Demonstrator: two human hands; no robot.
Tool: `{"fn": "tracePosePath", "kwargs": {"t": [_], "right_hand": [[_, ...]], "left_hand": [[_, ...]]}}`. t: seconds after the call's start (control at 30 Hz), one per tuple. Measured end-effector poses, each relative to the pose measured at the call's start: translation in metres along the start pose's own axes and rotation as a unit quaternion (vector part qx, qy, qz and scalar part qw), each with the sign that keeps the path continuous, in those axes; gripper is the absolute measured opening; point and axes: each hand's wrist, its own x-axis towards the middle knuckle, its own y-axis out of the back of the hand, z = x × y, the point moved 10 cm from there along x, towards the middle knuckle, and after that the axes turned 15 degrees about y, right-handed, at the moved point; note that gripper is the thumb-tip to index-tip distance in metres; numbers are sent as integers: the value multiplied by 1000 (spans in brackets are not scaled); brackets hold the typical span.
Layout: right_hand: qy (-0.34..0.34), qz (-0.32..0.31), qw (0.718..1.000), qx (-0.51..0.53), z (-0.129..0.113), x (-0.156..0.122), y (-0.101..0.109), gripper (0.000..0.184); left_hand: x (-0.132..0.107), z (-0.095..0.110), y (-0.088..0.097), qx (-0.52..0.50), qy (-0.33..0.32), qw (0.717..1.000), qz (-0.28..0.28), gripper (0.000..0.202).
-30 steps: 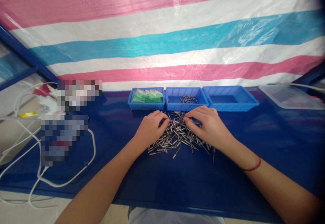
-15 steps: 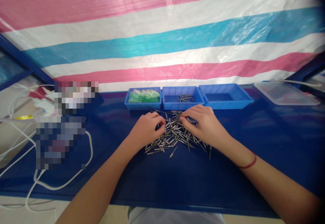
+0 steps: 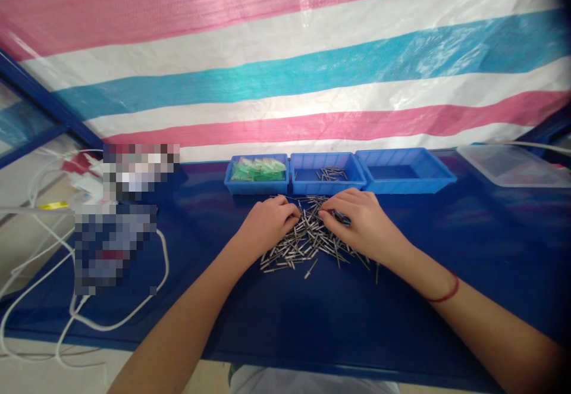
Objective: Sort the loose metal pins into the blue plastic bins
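Observation:
A loose pile of metal blind rivets [image 3: 307,236] with thin pins lies on the blue tabletop. At the pile's left side is my left hand [image 3: 270,224], its thumb and index finger pinched together over the rivets. My right hand [image 3: 368,224] reaches in from the other side, thumb and forefinger nearly meeting at the tips. Whatever sits between either pair of fingertips is too small to make out. Just behind the pile, the middle blue bin [image 3: 328,185] holds several rivets.
The left blue bin [image 3: 256,186] contains green-and-clear plastic packets [image 3: 259,169]. To the right stands another blue bin [image 3: 405,184], with a translucent lid [image 3: 513,168] beyond it. White cables [image 3: 165,263] loop across the table's left side. A striped sheet [image 3: 285,78] hangs behind.
The view has shifted slightly left, so everything appears further right. My left thumb and index finger have closed into a tighter pinch. My right hand stays at the pile.

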Motion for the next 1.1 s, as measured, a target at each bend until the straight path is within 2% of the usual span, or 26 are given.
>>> {"fn": "tracePosePath", "kwargs": {"t": [0.13, 0.23, 0.37, 0.47, 0.53, 0.67, 0.83, 0.93, 1.1], "right_hand": [[0, -1, 1000, 0, -1, 0, 0, 15], [3, -1, 1000, 2, -2, 0, 0, 15], [-3, 6, 1000, 11, -4, 1, 1, 13], [-10, 23, 998, 50, -8, 2, 0, 15], [-12, 34, 995, 96, -11, 2, -3, 15], [-53, 75, 979, 185, -4, -1, -4, 15], [-137, 126, 955, 232, 13, -8, 2, 15], [-156, 151, 944, 249, 17, -11, 5, 13], [-144, 165, 931, 292, 13, -11, 3, 13]], "left_hand": [[0, 2, 4, 42, 8, 998, 36, 21], [0, 3, 11, 24, 1, 997, 70, 21], [-1, 3, 24, -119, 4, 988, 97, 13], [-4, -1, 29, -262, 31, 958, 111, 10], [-7, 0, 29, -334, 36, 935, 115, 15], [-11, 5, 28, -397, 25, 911, 108, 20], [-15, -1, 27, -395, 66, 910, 112, 18], [-14, 1, 19, -402, 83, 909, 76, 20], [-11, 5, 3, -430, 89, 898, 14, 26]]}}
